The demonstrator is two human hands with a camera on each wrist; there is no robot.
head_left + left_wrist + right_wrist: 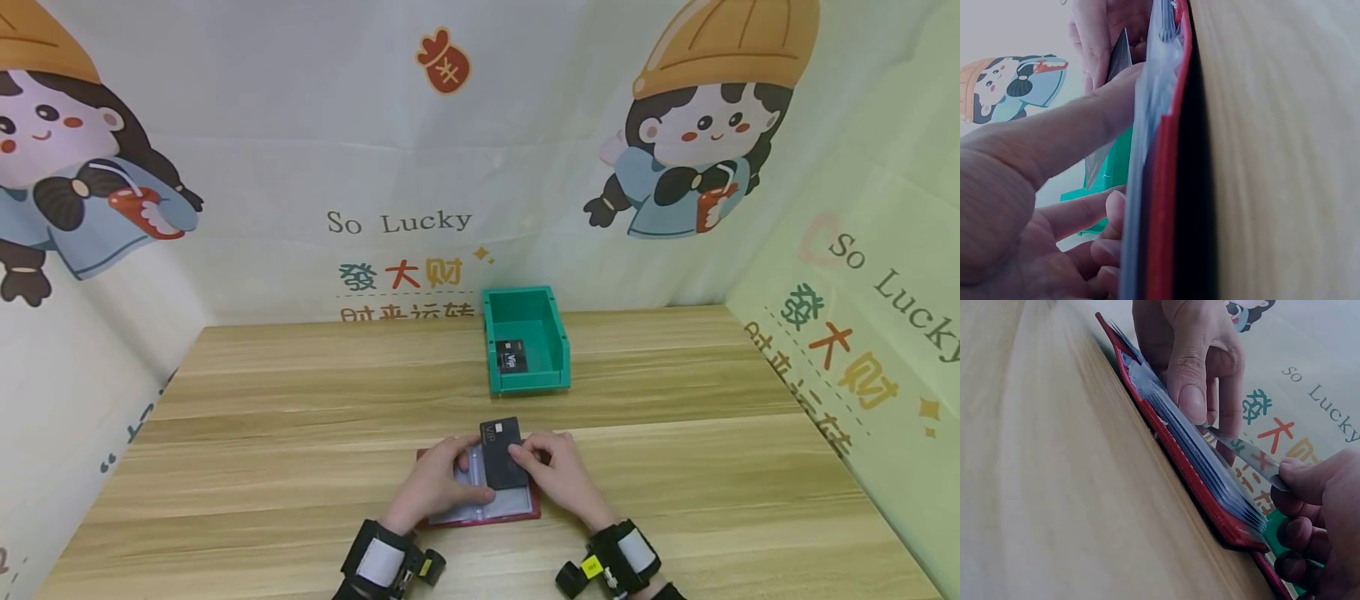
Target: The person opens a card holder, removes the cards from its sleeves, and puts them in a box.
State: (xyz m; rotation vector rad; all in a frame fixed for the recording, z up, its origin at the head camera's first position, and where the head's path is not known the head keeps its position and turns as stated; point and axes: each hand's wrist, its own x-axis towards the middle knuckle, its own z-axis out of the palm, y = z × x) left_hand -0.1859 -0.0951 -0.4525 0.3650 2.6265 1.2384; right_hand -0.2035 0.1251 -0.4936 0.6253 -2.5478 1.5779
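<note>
A red card holder [483, 523] with clear plastic sleeves [1194, 450] lies spread on the table. Over its right-hand page, a black VIP card [502, 467] is tilted up from the sleeves. My right hand [558, 471] pinches the card's right edge between thumb and fingers. With its thumb near the card's lower end, my left hand [442, 479] holds the card holder's pages; its other fingers are bent at the sleeves in the left wrist view. Whether the card's low edge is inside a sleeve cannot be told.
Behind the card holder stands a green open-fronted bin [555, 350], with another black VIP card [512, 357] inside it. The wooden table [300, 400] meets a printed cloth backdrop [285, 167] at the back and sides.
</note>
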